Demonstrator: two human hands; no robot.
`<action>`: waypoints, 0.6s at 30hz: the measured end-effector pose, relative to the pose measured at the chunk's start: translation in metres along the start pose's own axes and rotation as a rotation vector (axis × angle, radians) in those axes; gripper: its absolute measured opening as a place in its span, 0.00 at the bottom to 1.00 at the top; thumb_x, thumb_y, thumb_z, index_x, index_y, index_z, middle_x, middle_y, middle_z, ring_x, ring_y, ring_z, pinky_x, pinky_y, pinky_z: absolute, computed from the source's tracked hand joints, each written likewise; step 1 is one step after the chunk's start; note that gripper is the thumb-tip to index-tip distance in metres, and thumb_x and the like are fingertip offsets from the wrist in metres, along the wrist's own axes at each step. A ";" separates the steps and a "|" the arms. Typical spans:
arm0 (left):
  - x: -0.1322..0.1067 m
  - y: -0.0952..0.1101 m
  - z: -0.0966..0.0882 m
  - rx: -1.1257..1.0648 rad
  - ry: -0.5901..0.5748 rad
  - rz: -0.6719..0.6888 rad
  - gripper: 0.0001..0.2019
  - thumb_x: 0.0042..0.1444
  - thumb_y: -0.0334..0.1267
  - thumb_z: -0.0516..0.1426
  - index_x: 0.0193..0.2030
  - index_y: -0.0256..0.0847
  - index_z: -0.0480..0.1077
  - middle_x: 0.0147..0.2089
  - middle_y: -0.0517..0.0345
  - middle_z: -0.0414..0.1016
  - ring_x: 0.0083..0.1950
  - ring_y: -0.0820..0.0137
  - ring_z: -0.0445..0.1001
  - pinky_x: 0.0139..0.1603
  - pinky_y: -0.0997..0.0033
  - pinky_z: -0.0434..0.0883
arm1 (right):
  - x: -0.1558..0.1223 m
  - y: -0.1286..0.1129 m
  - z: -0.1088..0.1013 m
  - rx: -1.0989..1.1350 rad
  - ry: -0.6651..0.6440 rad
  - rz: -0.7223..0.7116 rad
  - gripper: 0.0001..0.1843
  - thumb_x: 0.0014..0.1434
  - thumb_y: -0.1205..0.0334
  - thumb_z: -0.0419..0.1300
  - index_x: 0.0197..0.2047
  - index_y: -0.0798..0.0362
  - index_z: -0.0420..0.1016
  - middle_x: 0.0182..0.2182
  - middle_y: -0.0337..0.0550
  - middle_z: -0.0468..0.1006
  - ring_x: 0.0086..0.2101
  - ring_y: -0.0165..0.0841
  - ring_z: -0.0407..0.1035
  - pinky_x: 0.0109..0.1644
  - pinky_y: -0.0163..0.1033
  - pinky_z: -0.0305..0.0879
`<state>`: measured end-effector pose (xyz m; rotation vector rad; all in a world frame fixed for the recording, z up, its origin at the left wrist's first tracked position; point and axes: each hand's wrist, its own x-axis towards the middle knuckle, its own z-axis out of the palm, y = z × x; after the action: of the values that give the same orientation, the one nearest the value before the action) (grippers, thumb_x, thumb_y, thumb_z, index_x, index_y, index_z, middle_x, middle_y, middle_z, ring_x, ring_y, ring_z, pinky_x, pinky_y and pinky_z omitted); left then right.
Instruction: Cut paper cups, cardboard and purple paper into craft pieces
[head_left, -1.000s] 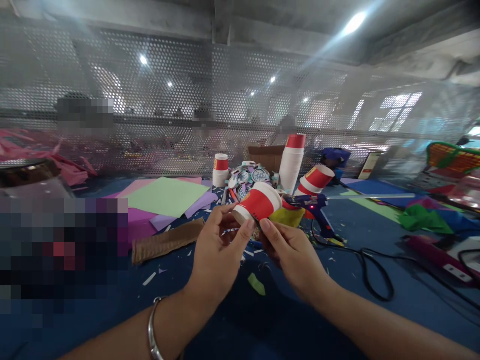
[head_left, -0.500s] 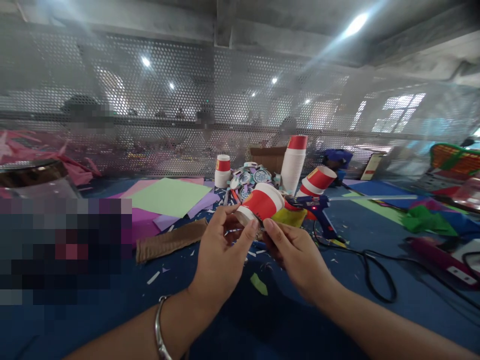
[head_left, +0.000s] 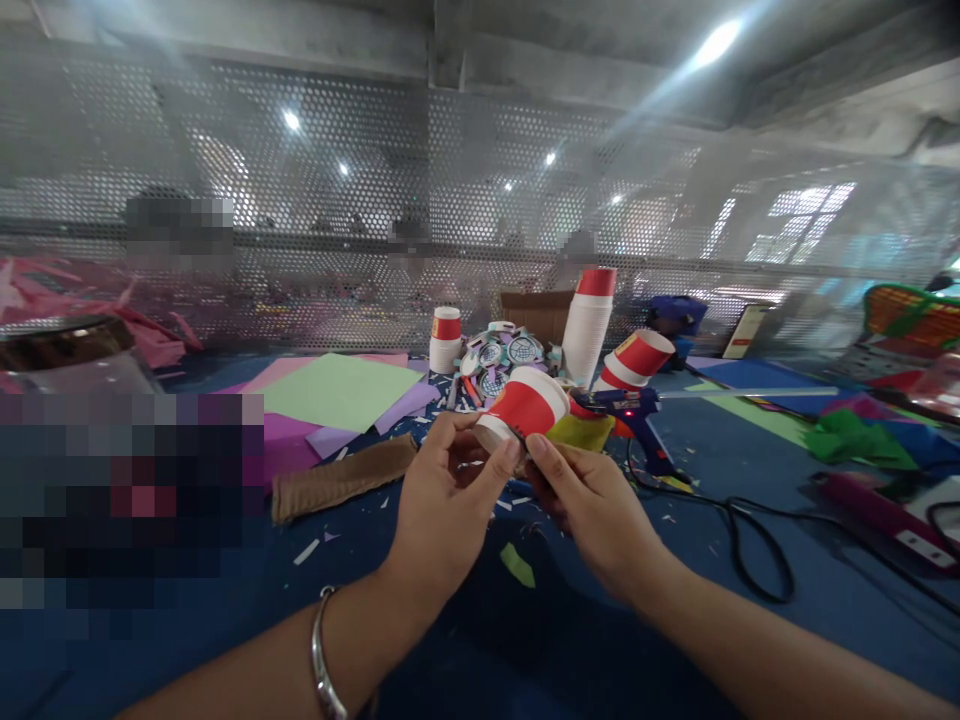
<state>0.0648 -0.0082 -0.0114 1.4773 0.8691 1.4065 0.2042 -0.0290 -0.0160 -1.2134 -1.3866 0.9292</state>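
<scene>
Gripping a paper cup [head_left: 525, 408] between them, the left hand [head_left: 442, 500] and the right hand [head_left: 592, 510] meet above the middle of the table [head_left: 825, 610], a little in from its near edge. The cup is red with white bands and lies on its side in the air, its mouth turned away and up to the right. The left thumb and fingertips pinch its narrow bottom end, and the right fingers close on the same end from the other side. A metal bangle [head_left: 324, 650] sits on the left wrist.

Below the hands a green paper scrap [head_left: 517, 565] lies on the blue tabletop among small white snippets. A brown cardboard strip [head_left: 341, 480] lies to the left of the hands. To the right, a black cord [head_left: 750, 550] loops across the table toward a blue glue gun [head_left: 630, 410], which stands just behind the held cup.

Farther back, a green sheet [head_left: 337, 392] rests on purple and pink sheets. Near the far edge stand a small cup [head_left: 445, 340], a pile of round paper pieces [head_left: 502, 355], a tall stack of cups [head_left: 589, 325] and a tilted cup [head_left: 637, 360]. A cardboard box [head_left: 536, 310] sits behind them, against a perforated screen [head_left: 375, 200].
</scene>
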 end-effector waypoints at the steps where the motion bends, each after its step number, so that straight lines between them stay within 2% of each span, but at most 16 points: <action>1: 0.000 0.000 0.000 0.010 0.003 0.005 0.11 0.55 0.41 0.62 0.42 0.43 0.69 0.36 0.60 0.75 0.37 0.72 0.75 0.39 0.74 0.74 | 0.000 0.000 0.000 -0.006 -0.001 0.001 0.29 0.61 0.35 0.52 0.22 0.51 0.60 0.16 0.31 0.52 0.18 0.25 0.44 0.19 0.34 0.39; 8: 0.001 -0.001 -0.002 0.022 0.006 0.032 0.11 0.55 0.41 0.62 0.42 0.42 0.68 0.35 0.59 0.75 0.37 0.71 0.75 0.38 0.72 0.74 | -0.001 -0.001 0.001 0.005 0.004 0.010 0.29 0.61 0.36 0.51 0.21 0.51 0.58 0.16 0.30 0.52 0.18 0.25 0.43 0.19 0.34 0.39; 18: 0.001 0.000 0.000 0.019 -0.046 0.021 0.10 0.56 0.41 0.61 0.41 0.41 0.67 0.35 0.58 0.76 0.36 0.70 0.76 0.38 0.70 0.73 | 0.001 0.000 0.000 0.044 -0.004 0.051 0.29 0.59 0.35 0.53 0.22 0.51 0.59 0.17 0.30 0.51 0.18 0.25 0.43 0.19 0.34 0.38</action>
<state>0.0651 -0.0075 -0.0111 1.5311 0.8422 1.3773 0.2048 -0.0278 -0.0158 -1.2194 -1.3372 0.9926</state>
